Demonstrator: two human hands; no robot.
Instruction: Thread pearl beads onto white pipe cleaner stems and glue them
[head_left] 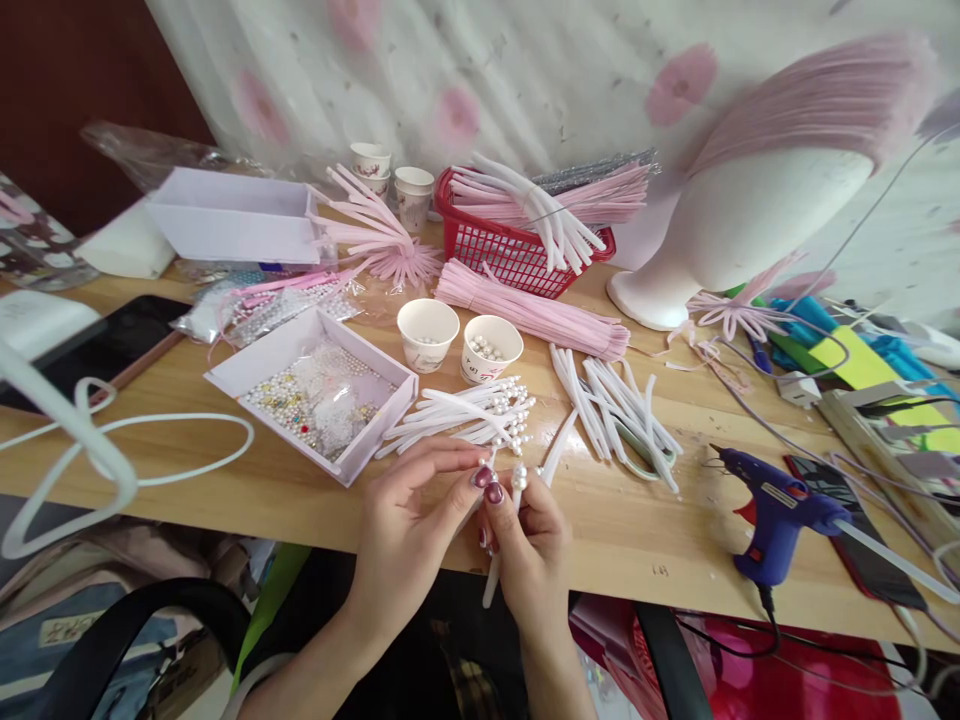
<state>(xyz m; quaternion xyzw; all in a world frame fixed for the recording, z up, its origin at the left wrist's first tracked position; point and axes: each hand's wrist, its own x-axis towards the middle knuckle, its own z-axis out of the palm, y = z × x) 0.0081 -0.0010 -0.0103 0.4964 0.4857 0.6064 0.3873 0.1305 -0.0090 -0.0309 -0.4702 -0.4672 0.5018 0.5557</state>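
Note:
My right hand [529,545] is closed around a white pipe cleaner [491,585] held upright, with pearl beads [518,476] at its top end. My left hand [420,505] pinches at that pearl tip with thumb and forefinger. Both hands hover over the front edge of the wooden table [622,530]. Just beyond them lies a pile of white pearl-tipped stems [465,412]. Two paper cups with pearls [459,343] stand behind that pile.
A shallow box of mixed beads [319,395] sits at left, a blue glue gun [772,510] at right. Loose white stems [615,405], pink pipe-cleaner bundles [529,312], a red basket [517,250], a white mannequin head [742,225] and a phone [105,345] crowd the table.

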